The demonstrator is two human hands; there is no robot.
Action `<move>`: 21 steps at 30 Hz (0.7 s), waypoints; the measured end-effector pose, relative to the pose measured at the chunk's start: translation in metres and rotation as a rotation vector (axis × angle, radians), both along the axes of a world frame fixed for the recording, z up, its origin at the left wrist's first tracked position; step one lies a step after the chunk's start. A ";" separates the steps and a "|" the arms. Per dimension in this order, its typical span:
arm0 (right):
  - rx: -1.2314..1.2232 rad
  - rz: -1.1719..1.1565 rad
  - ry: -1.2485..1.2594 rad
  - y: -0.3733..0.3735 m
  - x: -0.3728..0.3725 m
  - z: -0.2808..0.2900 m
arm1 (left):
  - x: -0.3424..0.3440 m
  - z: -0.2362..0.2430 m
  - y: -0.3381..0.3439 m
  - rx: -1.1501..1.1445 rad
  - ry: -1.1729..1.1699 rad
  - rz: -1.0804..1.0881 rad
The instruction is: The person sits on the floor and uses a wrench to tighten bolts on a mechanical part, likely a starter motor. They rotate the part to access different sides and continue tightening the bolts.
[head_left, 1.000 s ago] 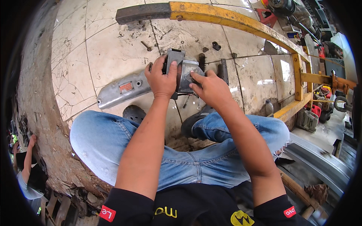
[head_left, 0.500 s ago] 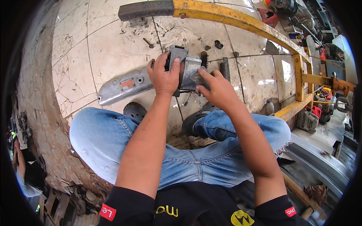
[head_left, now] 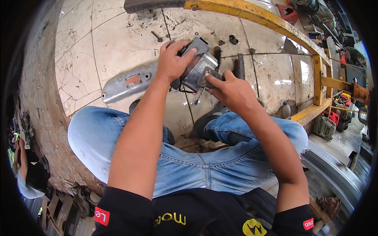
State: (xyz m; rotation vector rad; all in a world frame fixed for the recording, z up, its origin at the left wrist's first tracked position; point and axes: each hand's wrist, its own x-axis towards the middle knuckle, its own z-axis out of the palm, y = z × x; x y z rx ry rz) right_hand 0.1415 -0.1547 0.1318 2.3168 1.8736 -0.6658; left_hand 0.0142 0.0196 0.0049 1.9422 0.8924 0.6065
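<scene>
You are holding a grey metal housing (head_left: 193, 78) just above the tiled floor (head_left: 126, 47), out in front of your bent knees, and it is lying at a slant. Your left hand (head_left: 173, 59) is wrapping around the left part of the housing, the thumb resting along its top and the fingers curling over the far side, where their tips are going out of sight. Your right hand (head_left: 235, 92) is pinching a flat plate (head_left: 203, 82) with dull corners; the index finger is lying on its upper face, and the thumb is showing at its near edge. How the other fingers are sitting beneath, you cannot tell from here. The plate is overlapping the right part of the housing; whether it is pressing on the metal is hard to tell.

To the left of the housing, a long metal cover (head_left: 122, 87) with an orange label is lying on the tiles. A bolt (head_left: 156, 36) is lying beyond the housing to the left, and a small black piece (head_left: 233, 39) beyond it to the right. A dark bar (head_left: 239, 67) is lying to its right, while a ring-ended wrench (head_left: 212, 103) is lying on its near side. Well beyond the housing, a yellow frame (head_left: 252, 13) is arching across.
</scene>
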 end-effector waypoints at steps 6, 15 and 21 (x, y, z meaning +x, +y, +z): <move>0.028 -0.149 0.048 0.006 -0.019 0.003 | 0.021 0.024 0.007 -0.038 0.275 -0.066; 0.054 -0.265 0.075 0.020 -0.033 0.000 | 0.022 0.011 0.012 -0.011 0.098 -0.105; -0.007 -0.288 0.110 0.021 -0.037 0.007 | 0.020 0.011 0.010 0.034 0.092 -0.117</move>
